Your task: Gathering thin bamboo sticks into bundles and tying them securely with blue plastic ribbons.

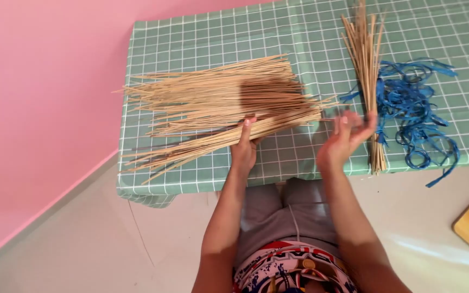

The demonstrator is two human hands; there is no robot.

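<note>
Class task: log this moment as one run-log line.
left hand: on loose stick pile | right hand: open, beside tied stick bundle | blue strips: right

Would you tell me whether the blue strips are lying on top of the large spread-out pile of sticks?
No, the blue strips lie at the table's right end beside the small stick bundle, apart from the large pile under the left hand.

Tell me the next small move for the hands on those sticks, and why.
Probably close the left hand on a few sticks from the loose pile: its fingers already rest on them, while the right hand is open beside the upright bundle.
</note>
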